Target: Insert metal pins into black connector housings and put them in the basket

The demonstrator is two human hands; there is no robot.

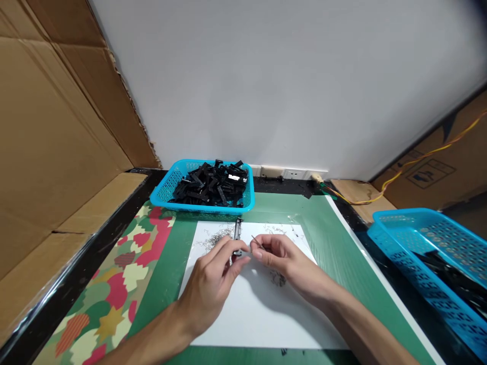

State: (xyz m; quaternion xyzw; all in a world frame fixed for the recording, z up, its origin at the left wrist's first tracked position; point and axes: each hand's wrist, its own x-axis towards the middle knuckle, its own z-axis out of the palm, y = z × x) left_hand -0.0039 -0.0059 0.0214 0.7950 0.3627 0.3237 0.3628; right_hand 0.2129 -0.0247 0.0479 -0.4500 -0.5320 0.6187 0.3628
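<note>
My left hand [215, 276] is closed around a narrow black plastic part [238, 230], which stands up lengthwise between thumb and fingers over a white sheet [228, 319]. Close to its right, my right hand [277, 253] pinches a thin, dark metal piece [257, 242]; its exact kind is too small to make out. The fingertips of both hands nearly meet near the lower end of the black part. Behind my left hand lies a heap of tiny metal pieces [216, 238]. A smaller dark cluster of bits [278, 278] lies just below my right hand.
A blue basket [201, 208] heaped with black plastic parts [213, 185] stands at the back. Another blue basket [395, 215], holding long black pieces [456, 276], is at the right. Cardboard [57, 126] rises on the left. Yellow-red wires [384, 190] run from the wall sockets [294, 174].
</note>
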